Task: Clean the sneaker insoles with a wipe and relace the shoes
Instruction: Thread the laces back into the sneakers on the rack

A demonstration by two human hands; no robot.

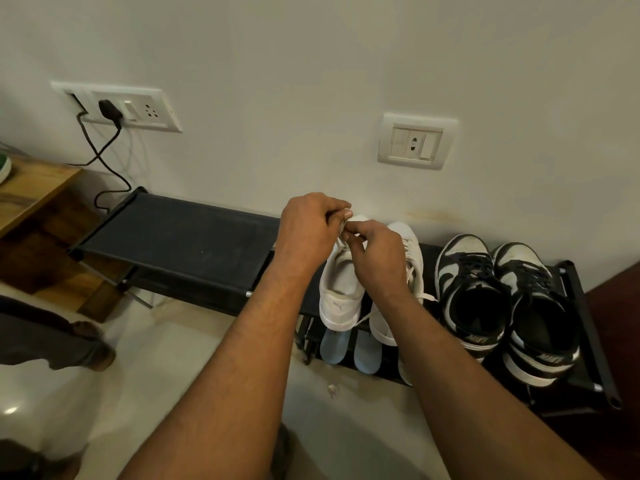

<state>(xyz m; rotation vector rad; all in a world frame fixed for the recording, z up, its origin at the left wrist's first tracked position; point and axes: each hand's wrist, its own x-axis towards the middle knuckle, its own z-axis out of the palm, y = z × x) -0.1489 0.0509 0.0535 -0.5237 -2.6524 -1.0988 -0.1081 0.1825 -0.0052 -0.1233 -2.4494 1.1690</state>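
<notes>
Though largely hidden in the grip, lace [338,242] pinched between left hand [311,230] and right hand [379,256] over white sneaker [341,289]; second sneaker [410,244] at three o'clock, half covered by that hand.

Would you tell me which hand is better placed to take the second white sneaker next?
Probably the right hand: it pinches the lace right beside the second sneaker, while the left hand is on the far side of the first sneaker.
</notes>
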